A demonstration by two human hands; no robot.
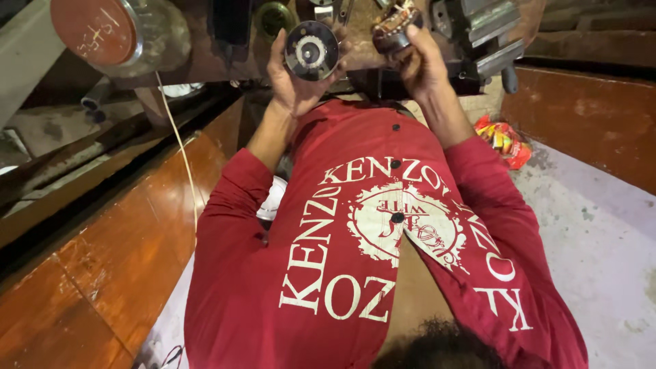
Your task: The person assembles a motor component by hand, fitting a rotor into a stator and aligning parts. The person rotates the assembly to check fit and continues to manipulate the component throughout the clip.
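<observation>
My left hand (295, 80) holds a round dark metal disc (311, 50) with a pale hub at its middle, its face turned toward me. My right hand (418, 67) grips a small motor part with copper windings (392, 27), raised just right of the disc. Both hands are up at the top of the view, close together in front of a cluttered workbench. My red printed shirt fills the lower middle.
A metal vise (486, 34) stands at the top right beside my right hand. A clear jar with a red lid (113, 33) sits at the top left. A thin white cord (179, 140) hangs over reddish wooden boards (130, 239). A crumpled red wrapper (504, 140) lies on the grey floor.
</observation>
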